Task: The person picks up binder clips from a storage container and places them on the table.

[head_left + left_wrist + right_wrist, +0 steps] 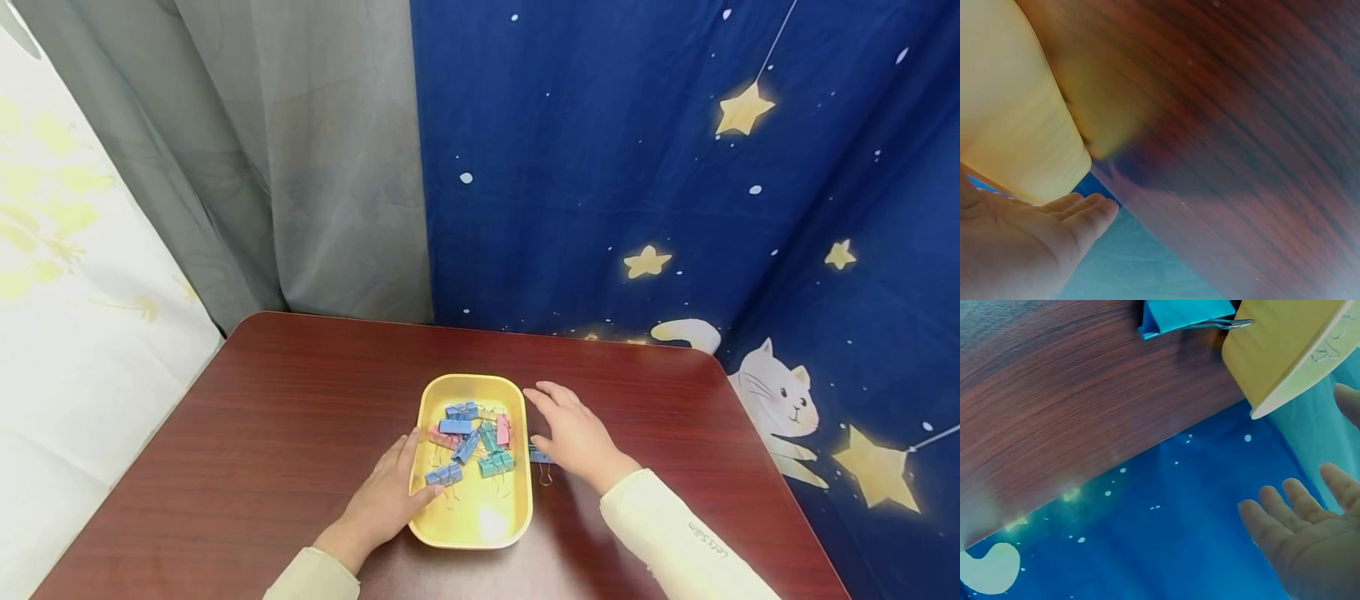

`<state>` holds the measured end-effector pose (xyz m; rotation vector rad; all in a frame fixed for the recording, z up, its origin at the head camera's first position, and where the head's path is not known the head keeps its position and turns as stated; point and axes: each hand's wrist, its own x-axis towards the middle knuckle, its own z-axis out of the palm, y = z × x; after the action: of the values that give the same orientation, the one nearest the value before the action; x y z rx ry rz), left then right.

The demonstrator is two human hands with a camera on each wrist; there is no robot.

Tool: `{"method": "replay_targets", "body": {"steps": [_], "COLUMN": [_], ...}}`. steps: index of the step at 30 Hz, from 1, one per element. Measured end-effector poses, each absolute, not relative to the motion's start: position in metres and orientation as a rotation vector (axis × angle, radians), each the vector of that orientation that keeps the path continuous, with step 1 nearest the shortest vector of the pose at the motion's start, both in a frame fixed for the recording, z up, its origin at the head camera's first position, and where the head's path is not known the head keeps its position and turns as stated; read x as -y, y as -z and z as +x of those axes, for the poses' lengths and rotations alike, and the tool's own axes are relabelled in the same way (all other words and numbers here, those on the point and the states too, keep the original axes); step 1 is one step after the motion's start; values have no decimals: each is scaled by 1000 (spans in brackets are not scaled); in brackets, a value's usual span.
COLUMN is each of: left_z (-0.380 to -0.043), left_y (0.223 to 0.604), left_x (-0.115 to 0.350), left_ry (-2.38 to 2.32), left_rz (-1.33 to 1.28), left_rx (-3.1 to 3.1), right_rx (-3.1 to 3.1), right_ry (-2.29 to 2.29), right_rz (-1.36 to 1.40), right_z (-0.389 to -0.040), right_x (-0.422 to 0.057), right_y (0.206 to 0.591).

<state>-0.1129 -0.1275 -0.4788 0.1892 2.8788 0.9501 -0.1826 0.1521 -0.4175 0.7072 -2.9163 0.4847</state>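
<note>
A yellow rectangular tray (pixel 453 527) holds several binder clips: blue ones such as the front blue clip (pixel 444 474), a pink clip (pixel 503 432) and a green clip (pixel 497 463). My left hand (pixel 381 493) lies at the tray's left rim, fingers extended and thumb reaching over the edge. To the right of the tray, my right hand (pixel 579 437) hovers with fingers spread and nothing in them. Below it a blue binder clip (pixel 1188 314) lies on the table against the tray's outer wall. The left wrist view shows straight left fingers (pixel 1094 215) beside the yellow wall.
The dark red wooden table (pixel 300 392) extends around the tray on all sides. Behind its far edge hang a grey curtain (pixel 345 167) and a blue curtain (pixel 562 167) with stars. A white patterned cloth (pixel 82 333) hangs at the left.
</note>
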Motion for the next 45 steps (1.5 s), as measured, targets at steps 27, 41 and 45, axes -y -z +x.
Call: {"method": "replay_targets", "body": {"steps": [27,41,45], "left_z": [-113,-115,-115], "left_y": [480,479,479], "left_x": [126,128,128], "left_ry": [-938,-943,-951], "left_rz": [205,196,200], "left_rx": [-2891,-2883,-2885], "right_rx": [2921,3071,3075], "right_ry": [-361,-197,-163], "right_rz": [1028,1089,1108], "right_z": [-188,-205,-208], "right_x": [-114,-100,-97], "right_y": [418,413,417]}}
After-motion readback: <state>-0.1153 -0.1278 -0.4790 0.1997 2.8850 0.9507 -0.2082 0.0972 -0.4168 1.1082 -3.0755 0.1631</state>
